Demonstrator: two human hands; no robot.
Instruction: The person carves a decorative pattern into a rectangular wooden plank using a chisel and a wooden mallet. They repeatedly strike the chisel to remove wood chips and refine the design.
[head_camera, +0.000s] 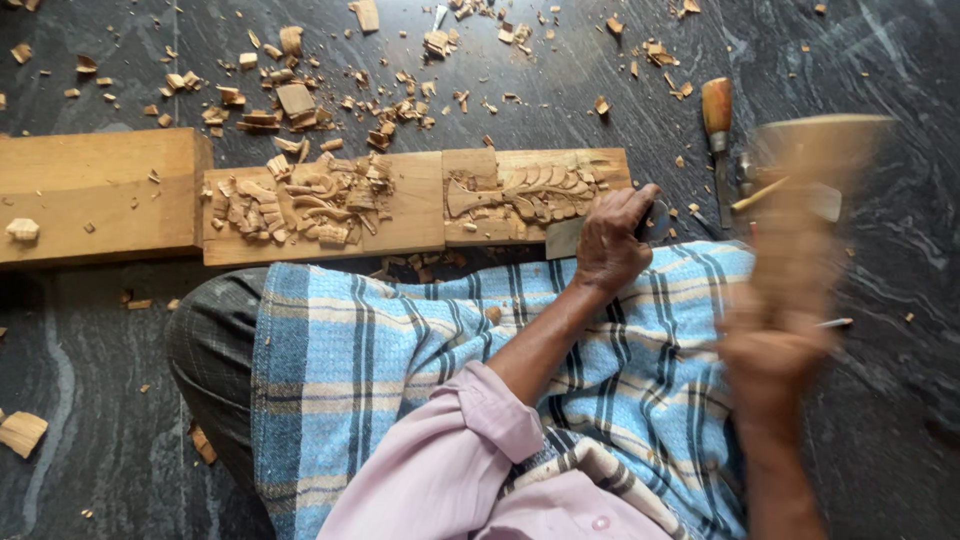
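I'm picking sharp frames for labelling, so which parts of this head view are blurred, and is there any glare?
In the head view the right hand and the wooden mallet it grips are smeared by motion blur. The left hand, which holds a chisel against the carved wooden panel, is sharp, as are the wood chips. Light is soft and even, with only a faint sheen on the dark stone floor.

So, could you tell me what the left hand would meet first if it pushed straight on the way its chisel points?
Most likely the carved plank: the left hand holds the chisel at its near edge, blade aimed into the carving.
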